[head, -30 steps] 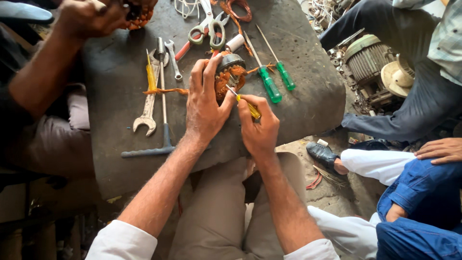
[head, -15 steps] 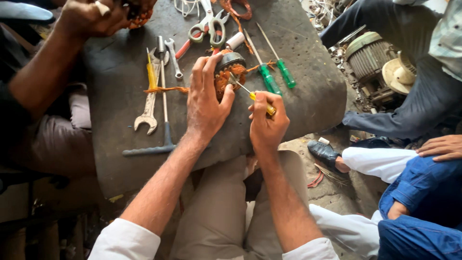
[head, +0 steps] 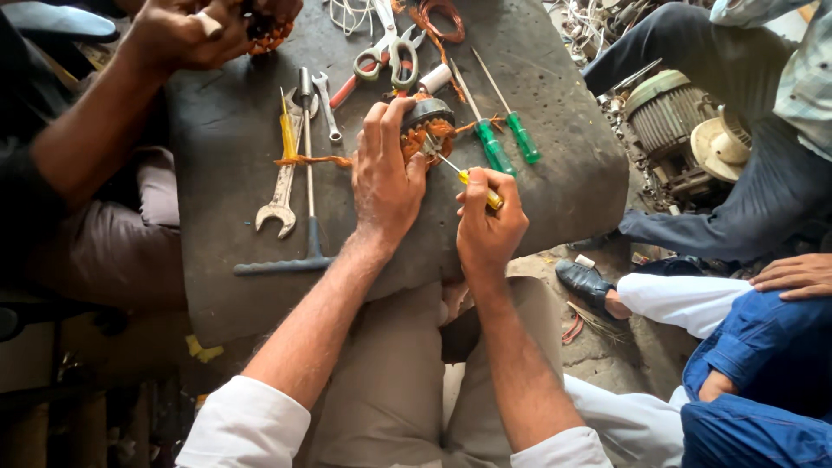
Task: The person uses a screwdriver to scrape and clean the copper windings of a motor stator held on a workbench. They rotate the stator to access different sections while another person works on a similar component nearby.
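on the dark grey counter (head: 225,173) resting over the person's lap, a small motor stator (head: 426,121) with orange copper windings sits near the middle. the left hand (head: 386,173) lies over it, fingers wrapped round its left side, grip closed on the stator. the right hand (head: 490,225) sits just beside it to the right, its grip closed tight on the yellow handle of a small screwdriver (head: 468,178), whose thin shaft slants up and left with the tip touching the windings.

just right of the stator lie two green-handled screwdrivers (head: 507,143), side by side and tilted. left of the left hand are an open-ended spanner (head: 282,191), a long t-shaped tool (head: 308,182), a smaller spanner (head: 327,108) and a yellow-handled tool (head: 287,130). scissors (head: 390,48) with grey-green handles lie at the far edge, beside a loop of copper wire (head: 438,17).

at the upper left another person's hand (head: 186,35) grips an object with copper windings. off the counter to the right stands a larger grey motor (head: 667,113).
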